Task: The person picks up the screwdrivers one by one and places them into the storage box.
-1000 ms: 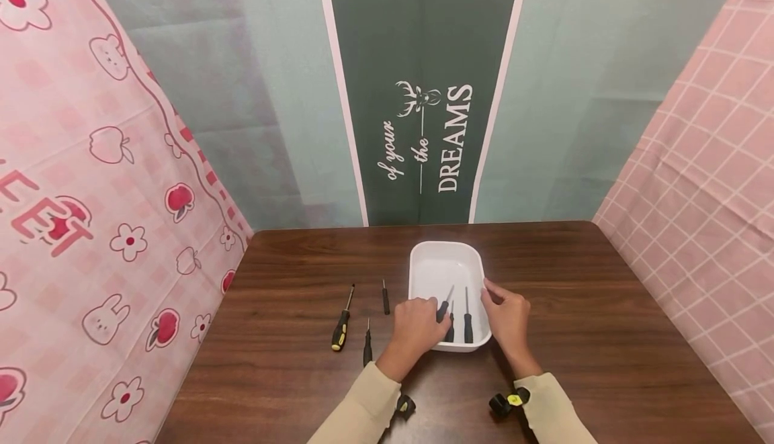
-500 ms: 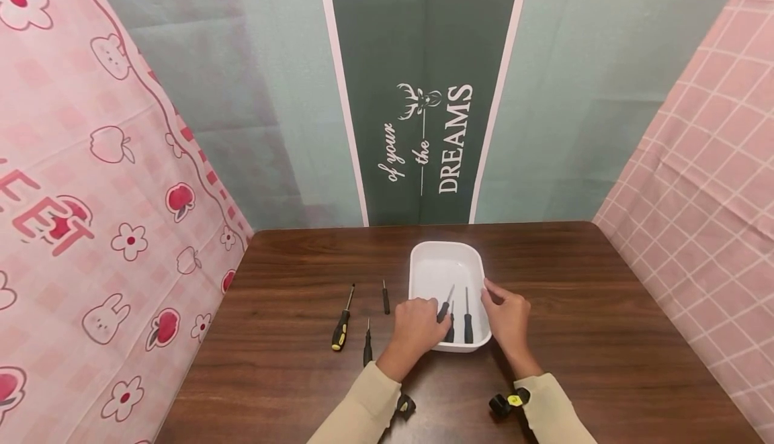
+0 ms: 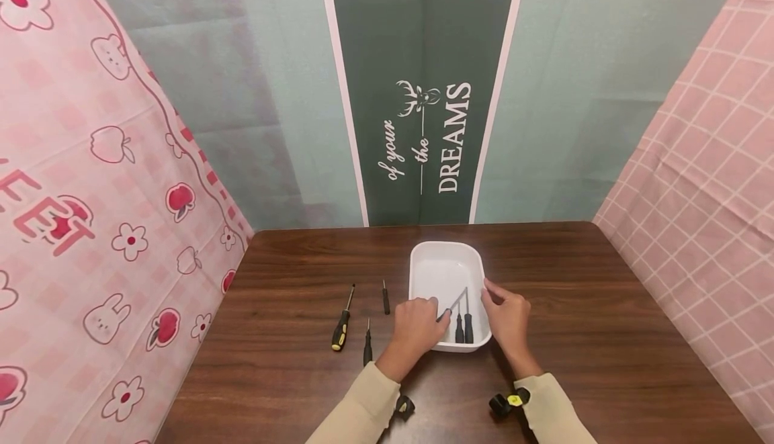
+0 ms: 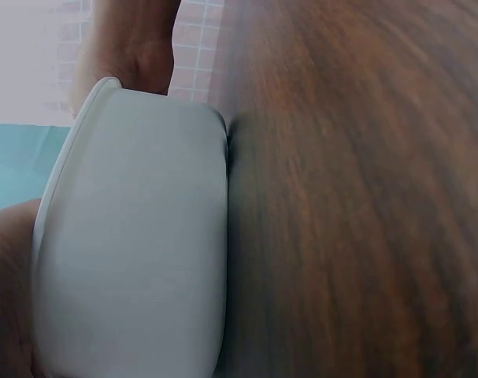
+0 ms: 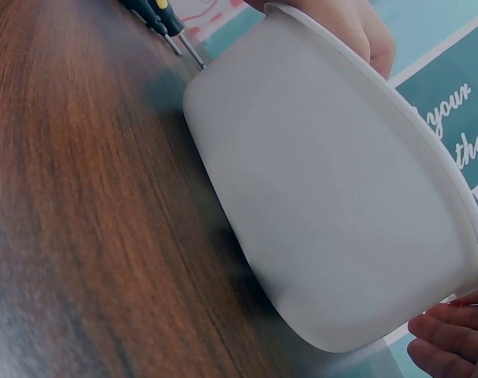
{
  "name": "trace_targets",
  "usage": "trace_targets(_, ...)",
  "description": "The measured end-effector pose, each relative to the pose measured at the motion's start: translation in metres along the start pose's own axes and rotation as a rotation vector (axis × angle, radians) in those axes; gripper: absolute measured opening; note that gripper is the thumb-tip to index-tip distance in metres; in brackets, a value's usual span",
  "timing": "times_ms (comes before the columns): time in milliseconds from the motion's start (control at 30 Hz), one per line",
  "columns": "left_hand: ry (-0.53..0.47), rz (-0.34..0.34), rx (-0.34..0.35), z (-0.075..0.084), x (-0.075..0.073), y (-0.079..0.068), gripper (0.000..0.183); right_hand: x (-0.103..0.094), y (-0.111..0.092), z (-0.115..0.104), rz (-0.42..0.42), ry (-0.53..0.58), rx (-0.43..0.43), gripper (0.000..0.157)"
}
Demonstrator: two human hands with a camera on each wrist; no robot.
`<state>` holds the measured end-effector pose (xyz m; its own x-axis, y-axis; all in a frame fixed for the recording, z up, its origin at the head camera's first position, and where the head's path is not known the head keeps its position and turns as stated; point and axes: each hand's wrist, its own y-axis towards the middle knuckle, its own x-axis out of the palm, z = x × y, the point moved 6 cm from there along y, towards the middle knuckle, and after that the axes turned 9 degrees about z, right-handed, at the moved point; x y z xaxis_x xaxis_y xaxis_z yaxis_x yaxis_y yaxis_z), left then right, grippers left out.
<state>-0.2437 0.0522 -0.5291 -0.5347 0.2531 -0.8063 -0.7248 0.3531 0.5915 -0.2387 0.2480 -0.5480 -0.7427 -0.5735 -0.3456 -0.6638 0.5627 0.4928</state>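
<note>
My left hand [image 3: 417,326] reaches over the near left side of a white tray [image 3: 432,276] and holds a small dark screwdriver [image 3: 458,298] by its handle, most of which the fingers cover. The held screwdriver's shaft slants up to the right inside the tray. Two more black-handled screwdrivers lie side by side there, a shorter one [image 3: 459,330] and a longer one [image 3: 468,328]. At the right side, my right hand [image 3: 509,320] grips the tray's rim between thumb and fingers. In the right wrist view the fingertips [image 5: 447,346] show by the tray's lower corner.
Left of the tray, on the brown wooden table [image 3: 290,377], lie a yellow-and-black screwdriver [image 3: 341,330], a small black one [image 3: 385,299] and another black one [image 3: 367,346], partly behind the left sleeve. Printed cloths [image 3: 284,95] surround the table at the back and sides.
The shorter screwdriver in the tray has shifted right, up against the longer one. The held screwdriver has tilted, its tip swinging right. The right hand and tray have stayed put.
</note>
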Motion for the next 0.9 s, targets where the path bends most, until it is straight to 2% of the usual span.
trace_targets(167, 0.005, 0.017, 0.013, 0.001, -0.002, 0.000, 0.042, 0.000, 0.000, 0.000, -0.001, -0.004, 0.003, 0.021)
trace_targets(600, -0.053, 0.077, 0.029, -0.002, -0.015, 0.000, 0.033, 0.001, -0.001, -0.002, -0.024, 0.003, 0.010, 0.022)
trace_targets(900, -0.067, 0.089, 0.040, -0.002, -0.019, -0.002, 0.035, 0.001, -0.001, -0.001, -0.048, -0.007, 0.028, 0.024)
